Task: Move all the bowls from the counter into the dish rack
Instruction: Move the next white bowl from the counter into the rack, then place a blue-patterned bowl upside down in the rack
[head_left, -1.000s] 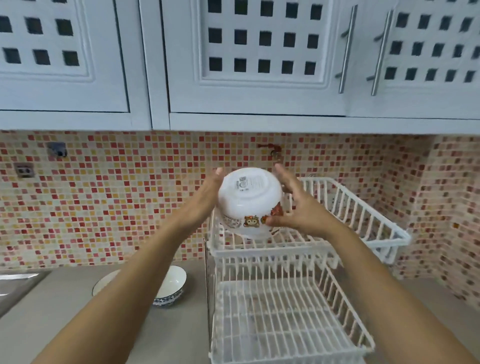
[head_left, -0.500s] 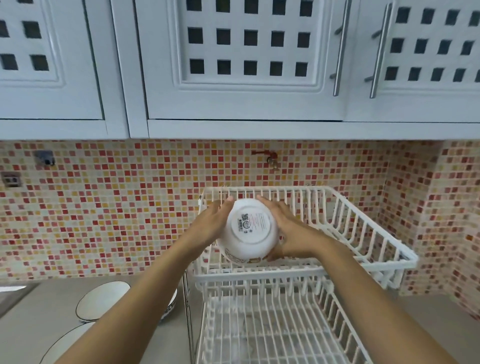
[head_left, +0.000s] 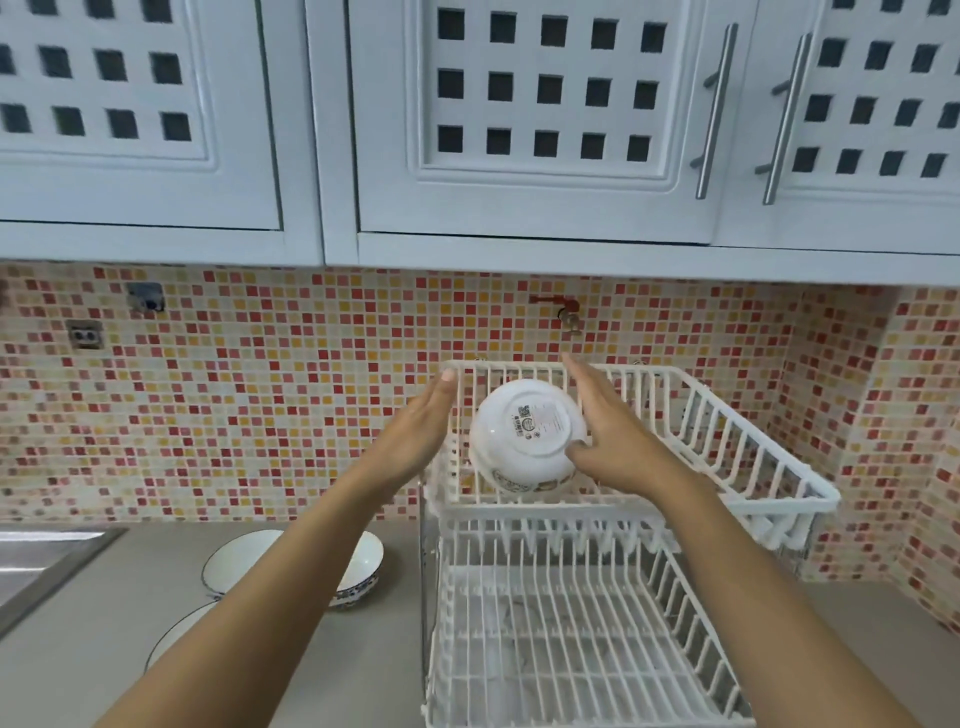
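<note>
A white bowl (head_left: 524, 436) with cartoon prints leans on its side in the upper tier of the white two-tier dish rack (head_left: 727, 415), its labelled base facing me. My left hand (head_left: 415, 431) is off the bowl, fingers straight, at the rack's left edge. My right hand (head_left: 618, 436) is spread open beside the bowl, only its thumb touching the bowl's lower right. On the counter to the left stands a blue-patterned bowl (head_left: 363, 566), partly hidden by my left forearm. Two more white dark-rimmed dishes (head_left: 234, 561) (head_left: 171, 639) lie beside it.
The rack's lower tier (head_left: 571, 649) holds nothing. A steel sink edge (head_left: 36, 556) is at the far left. Wall cabinets (head_left: 519, 130) hang close above the rack. A mosaic tile wall backs the grey counter (head_left: 78, 665).
The bowl went from between both hands down into the upper tier. Both hands have let go and opened, the left one drawing away to the left.
</note>
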